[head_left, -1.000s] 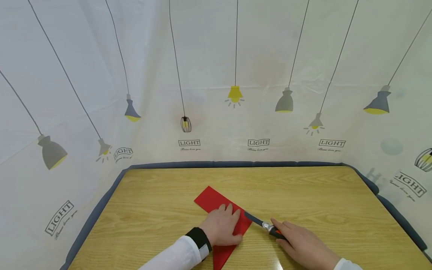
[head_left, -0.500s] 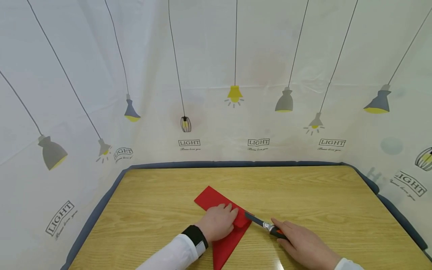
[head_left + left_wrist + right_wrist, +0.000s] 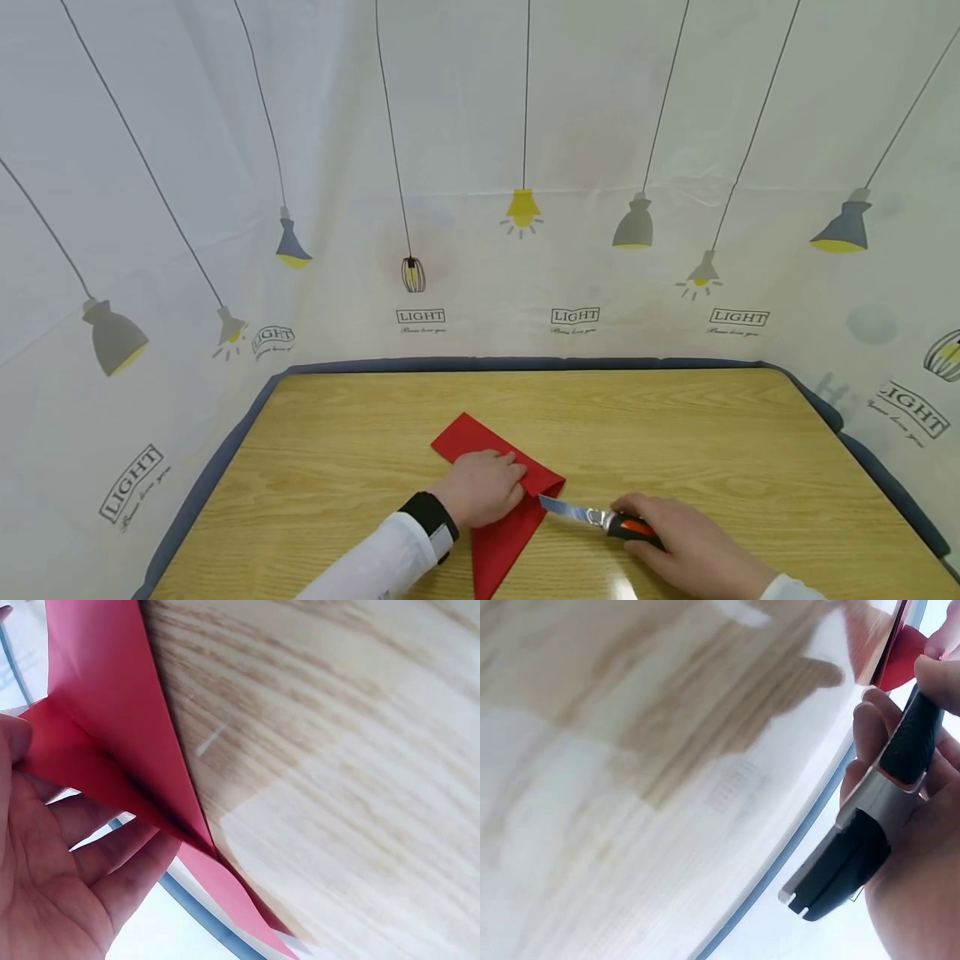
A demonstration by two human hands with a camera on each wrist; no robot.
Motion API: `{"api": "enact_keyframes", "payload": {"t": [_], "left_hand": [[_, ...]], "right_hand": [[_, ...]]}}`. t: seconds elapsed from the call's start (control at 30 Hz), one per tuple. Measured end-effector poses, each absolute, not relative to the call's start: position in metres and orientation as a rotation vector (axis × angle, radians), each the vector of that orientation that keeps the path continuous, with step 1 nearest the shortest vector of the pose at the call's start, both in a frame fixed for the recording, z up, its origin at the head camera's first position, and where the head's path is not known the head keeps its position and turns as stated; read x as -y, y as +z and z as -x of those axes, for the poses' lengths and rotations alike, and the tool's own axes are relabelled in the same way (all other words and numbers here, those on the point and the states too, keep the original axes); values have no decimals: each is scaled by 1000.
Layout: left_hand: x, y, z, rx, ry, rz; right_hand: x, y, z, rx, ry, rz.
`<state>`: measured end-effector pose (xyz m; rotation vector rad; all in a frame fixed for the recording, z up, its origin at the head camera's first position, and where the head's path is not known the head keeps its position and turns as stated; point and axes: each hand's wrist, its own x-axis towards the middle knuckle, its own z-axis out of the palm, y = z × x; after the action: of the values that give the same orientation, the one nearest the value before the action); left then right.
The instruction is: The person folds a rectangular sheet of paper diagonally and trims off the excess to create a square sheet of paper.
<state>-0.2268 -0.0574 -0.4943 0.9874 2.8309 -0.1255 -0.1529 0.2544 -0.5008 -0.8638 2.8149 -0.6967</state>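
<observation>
A folded sheet of red paper (image 3: 459, 435) lies on the wooden table. My left hand (image 3: 482, 490) is over its middle; in the left wrist view, thumb and fingers pinch a raised flap (image 3: 82, 754) of the paper, with a dark fold beneath. My right hand (image 3: 686, 546) grips a utility knife (image 3: 628, 527) with a black and orange handle and its blade out. The blade (image 3: 564, 507) points left, its tip at the fold's opening, close to my left fingertips. In the right wrist view the knife's silver and black body (image 3: 859, 844) shows within the fingers.
The wooden table (image 3: 360, 417) has a dark blue padded edge (image 3: 525, 364). A pale sheet (image 3: 487, 167) printed with hanging lamps surrounds it on the far side and both sides. A black band (image 3: 431, 515) circles the left wrist.
The left hand goes from spread on the paper to pinching its upper layer, and a fold opens at the right corner. The knife's tip shifts down from the top edge to that opening.
</observation>
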Motion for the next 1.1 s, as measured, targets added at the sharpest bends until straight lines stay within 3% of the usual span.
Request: {"api": "enact_keyframes", "payload": {"t": [0.5, 1.1], "left_hand": [[59, -492, 224, -2787, -66, -945], [59, -496, 222, -2802, -74, -881]], "right_hand": [[-238, -504, 158, -2987, -424, 794], [-227, -507, 170, -3047, -419, 757]]}}
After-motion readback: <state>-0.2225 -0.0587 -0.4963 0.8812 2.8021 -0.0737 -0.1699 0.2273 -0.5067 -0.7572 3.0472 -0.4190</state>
